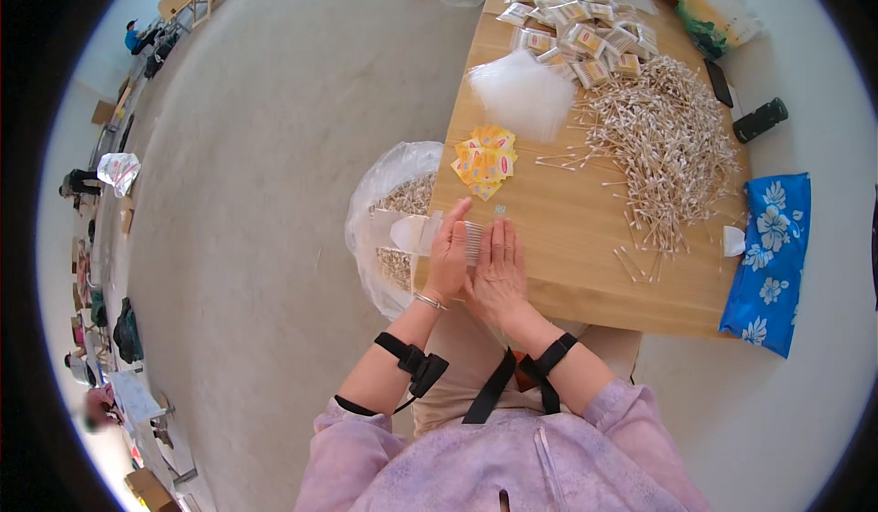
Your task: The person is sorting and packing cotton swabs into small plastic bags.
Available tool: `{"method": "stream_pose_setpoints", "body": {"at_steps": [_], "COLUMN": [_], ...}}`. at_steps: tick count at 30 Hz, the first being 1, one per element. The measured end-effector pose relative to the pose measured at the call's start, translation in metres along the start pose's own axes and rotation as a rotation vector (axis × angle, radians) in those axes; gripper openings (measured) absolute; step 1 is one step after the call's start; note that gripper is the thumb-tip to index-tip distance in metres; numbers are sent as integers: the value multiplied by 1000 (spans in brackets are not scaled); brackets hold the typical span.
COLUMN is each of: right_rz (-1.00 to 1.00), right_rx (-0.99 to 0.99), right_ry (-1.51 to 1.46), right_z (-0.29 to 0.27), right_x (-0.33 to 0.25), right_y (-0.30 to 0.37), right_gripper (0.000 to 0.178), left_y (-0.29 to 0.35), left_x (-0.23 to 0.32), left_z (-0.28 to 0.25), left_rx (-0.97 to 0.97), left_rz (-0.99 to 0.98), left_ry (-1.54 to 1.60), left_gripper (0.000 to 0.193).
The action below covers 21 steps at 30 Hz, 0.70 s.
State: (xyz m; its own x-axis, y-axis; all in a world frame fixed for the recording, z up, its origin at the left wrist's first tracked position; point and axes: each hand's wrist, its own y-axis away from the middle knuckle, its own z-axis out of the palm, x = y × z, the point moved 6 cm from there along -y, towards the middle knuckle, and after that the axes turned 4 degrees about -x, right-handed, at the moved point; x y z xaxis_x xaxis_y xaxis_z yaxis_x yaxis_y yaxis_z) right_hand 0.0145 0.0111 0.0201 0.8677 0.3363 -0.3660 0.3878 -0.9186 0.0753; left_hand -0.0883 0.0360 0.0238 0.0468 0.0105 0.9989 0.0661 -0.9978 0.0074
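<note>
1. Nearest the camera is the person's lilac long-sleeved top point(512, 466), with black straps around both forearms.
2. The left hand point(448, 256) and right hand point(498, 269) lie side by side at the near left corner of the pale wooden counter point(585, 265). Both are flattened, fingers straight and pointing away from the body.
3. Between and under the hands is a small clear plastic packet of white cotton swabs point(471, 237). It lies on the counter at its near edge, just beyond the fingertips of both hands.
4. The left hand's fingers curl lightly over the packet's left end; the right hand rests palm down along its right side, pressing, not gripping. The left hand is the nearer of the two to the packet's middle.
5. The packet's long axis seems to run left to right across the hands, while the swabs inside lie pointing away from the person; its open end cannot be made out.
6. Farther off on the counter lie a few yellow paper labels point(485, 158), a stack of clear plastic bags point(521, 96), a broad heap of loose cotton swabs point(663, 137) and filled packets point(585, 36).
7. Left of the counter, on the floor, stands a clear plastic sack of swabs point(393, 201).
</note>
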Motion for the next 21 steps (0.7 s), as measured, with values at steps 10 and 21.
{"method": "stream_pose_setpoints", "body": {"at_steps": [10,21], "right_rz": [-79,-60], "right_rx": [70,46], "right_ry": [16,26], "right_z": [2,19], "right_x": [13,-19], "right_y": [23,-2], "right_gripper": [79,80], "left_y": [20,15], "left_x": [-3,-11], "left_z": [24,-17], "left_rx": [-22,86], "left_rz": [31,-23], "left_ry": [71,155], "left_gripper": [44,44]}}
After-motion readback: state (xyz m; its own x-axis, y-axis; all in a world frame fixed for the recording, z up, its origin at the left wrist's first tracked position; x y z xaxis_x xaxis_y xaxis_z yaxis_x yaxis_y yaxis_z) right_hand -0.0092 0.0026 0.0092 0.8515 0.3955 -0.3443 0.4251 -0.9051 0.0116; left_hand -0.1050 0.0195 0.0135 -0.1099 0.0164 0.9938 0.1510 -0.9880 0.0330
